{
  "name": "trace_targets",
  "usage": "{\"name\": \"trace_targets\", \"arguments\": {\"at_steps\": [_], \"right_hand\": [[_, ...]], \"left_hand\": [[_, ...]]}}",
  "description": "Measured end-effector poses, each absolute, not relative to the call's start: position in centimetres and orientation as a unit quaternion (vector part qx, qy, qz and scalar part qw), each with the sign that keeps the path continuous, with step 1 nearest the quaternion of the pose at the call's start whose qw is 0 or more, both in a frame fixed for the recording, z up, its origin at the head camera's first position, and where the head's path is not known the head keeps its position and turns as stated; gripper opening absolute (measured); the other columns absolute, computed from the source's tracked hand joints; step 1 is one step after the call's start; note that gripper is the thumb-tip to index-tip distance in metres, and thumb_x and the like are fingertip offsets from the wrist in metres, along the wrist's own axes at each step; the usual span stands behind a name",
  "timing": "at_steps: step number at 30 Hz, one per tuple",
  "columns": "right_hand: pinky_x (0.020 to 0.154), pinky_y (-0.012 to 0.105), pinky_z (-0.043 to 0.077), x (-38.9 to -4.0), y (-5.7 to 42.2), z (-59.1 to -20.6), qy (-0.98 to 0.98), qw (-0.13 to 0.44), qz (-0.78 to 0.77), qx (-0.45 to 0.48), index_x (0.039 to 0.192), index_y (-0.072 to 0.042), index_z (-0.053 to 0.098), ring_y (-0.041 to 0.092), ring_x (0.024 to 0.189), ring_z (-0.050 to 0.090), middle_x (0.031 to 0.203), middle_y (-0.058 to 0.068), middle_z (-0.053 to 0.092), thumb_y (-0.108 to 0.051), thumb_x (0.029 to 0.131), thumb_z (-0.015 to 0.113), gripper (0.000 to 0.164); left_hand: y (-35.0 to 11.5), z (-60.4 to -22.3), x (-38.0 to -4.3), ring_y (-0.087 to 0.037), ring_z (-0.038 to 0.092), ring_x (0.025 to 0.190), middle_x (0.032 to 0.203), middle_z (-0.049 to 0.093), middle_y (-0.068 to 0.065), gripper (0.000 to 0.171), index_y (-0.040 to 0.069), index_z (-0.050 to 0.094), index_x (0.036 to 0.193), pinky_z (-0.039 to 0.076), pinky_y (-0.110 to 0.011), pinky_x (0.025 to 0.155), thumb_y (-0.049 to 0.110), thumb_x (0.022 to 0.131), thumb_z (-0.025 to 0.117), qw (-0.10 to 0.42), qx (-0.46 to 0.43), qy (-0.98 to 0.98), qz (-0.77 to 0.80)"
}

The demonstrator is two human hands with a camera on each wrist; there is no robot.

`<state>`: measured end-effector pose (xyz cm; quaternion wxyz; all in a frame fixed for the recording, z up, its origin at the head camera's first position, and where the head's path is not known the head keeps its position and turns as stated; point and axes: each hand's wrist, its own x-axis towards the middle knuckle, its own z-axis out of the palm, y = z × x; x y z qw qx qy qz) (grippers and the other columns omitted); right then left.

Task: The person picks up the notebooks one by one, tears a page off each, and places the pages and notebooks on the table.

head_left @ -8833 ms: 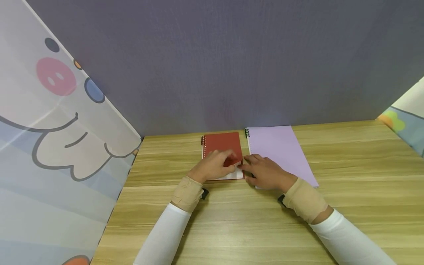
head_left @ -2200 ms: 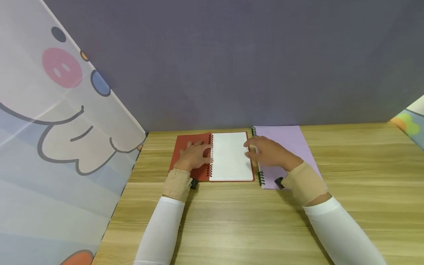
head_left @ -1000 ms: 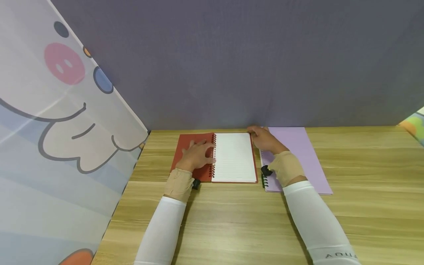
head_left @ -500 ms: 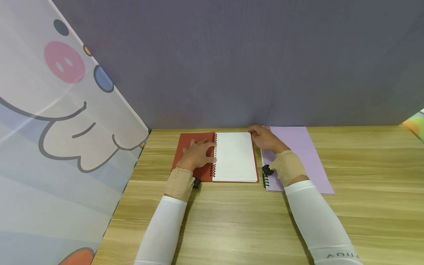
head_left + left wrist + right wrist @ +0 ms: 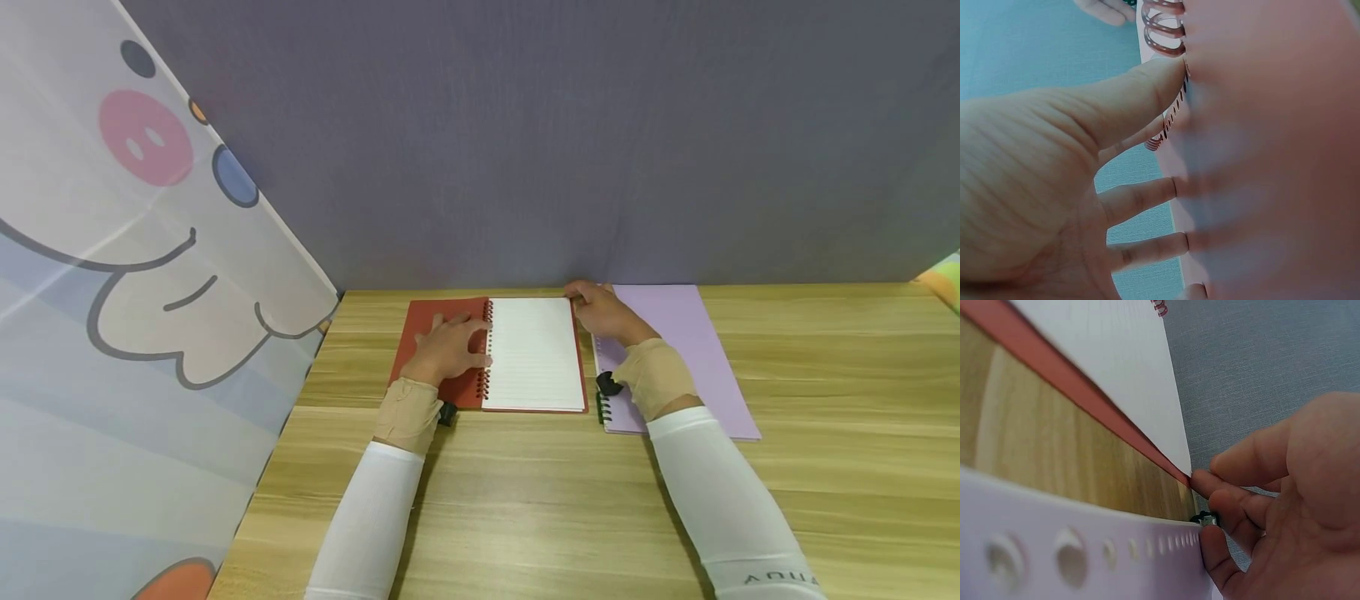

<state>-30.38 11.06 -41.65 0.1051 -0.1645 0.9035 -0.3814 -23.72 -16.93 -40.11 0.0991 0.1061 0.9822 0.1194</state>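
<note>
A red spiral notebook (image 5: 533, 354) lies open, its cover folded out to the left and a white lined page on the right. My left hand (image 5: 442, 350) rests spread on the red cover (image 5: 1285, 150), its thumb reaching to the coil binding (image 5: 1165, 28). At the page's far right corner, my right hand (image 5: 603, 315) has bent fingers. In the right wrist view one fingertip meets the corner of the white page (image 5: 1129, 375), with the thumb close beside it; I cannot tell whether they pinch the paper.
A larger lilac spiral notebook (image 5: 693, 358) lies closed just right of the red one, partly under my right wrist. A grey upright panel (image 5: 525, 150) stands along the back edge of the wooden table (image 5: 525, 500). At the left is a cartoon-printed panel (image 5: 112, 333).
The red notebook, formerly covered with my left hand lifting its cover, now lies open. My right hand moved from the page's right edge to its far corner; little differs over the last second.
</note>
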Motion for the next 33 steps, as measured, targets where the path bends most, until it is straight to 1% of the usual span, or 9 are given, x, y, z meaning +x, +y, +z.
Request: {"name": "trace_targets", "arguments": {"at_steps": [2,10,20,33], "right_hand": [[0.093,0.037,0.028,-30.34,11.04,-41.60,0.902,0.104,-0.384,-0.166,0.132,-0.006,0.042,0.026,0.114,0.026,0.126,0.012,0.046,-0.008,0.092,0.031,0.042],[0.092,0.036,0.028,-30.29,11.02,-41.43,0.904,0.102,-0.378,-0.169,0.131,-0.006,0.042,0.027,0.112,0.026,0.127,0.012,0.046,-0.007,0.091,0.032,0.041],[0.092,0.035,0.027,-30.50,11.16,-41.63,0.902,0.097,-0.385,-0.168,0.130,-0.005,0.042,0.027,0.115,0.027,0.129,0.011,0.046,-0.007,0.091,0.033,0.040],[0.091,0.036,0.029,-30.32,11.09,-41.43,0.889,0.116,-0.412,-0.163,0.130,-0.005,0.041,0.028,0.116,0.023,0.128,0.010,0.043,-0.009,0.094,0.031,0.038]], "left_hand": [[-16.96,-40.14,-23.74,-0.040,0.013,0.134,0.148,0.025,-0.003,0.063,0.038,0.040,0.136,0.016,-0.071,0.088,0.049,0.078,0.064,0.101,0.106,0.982,0.122],[-16.88,-40.01,-23.68,-0.040,0.013,0.134,0.149,0.025,-0.003,0.064,0.037,0.040,0.136,0.016,-0.071,0.088,0.048,0.078,0.065,0.102,0.103,0.982,0.122],[-16.72,-39.87,-23.63,-0.041,0.013,0.134,0.149,0.024,-0.004,0.065,0.037,0.040,0.137,0.016,-0.071,0.089,0.048,0.078,0.065,0.105,0.104,0.982,0.119],[-16.69,-39.85,-23.58,-0.041,0.011,0.135,0.149,0.024,-0.003,0.064,0.037,0.040,0.137,0.015,-0.071,0.089,0.047,0.078,0.065,0.107,0.102,0.981,0.123]]}}
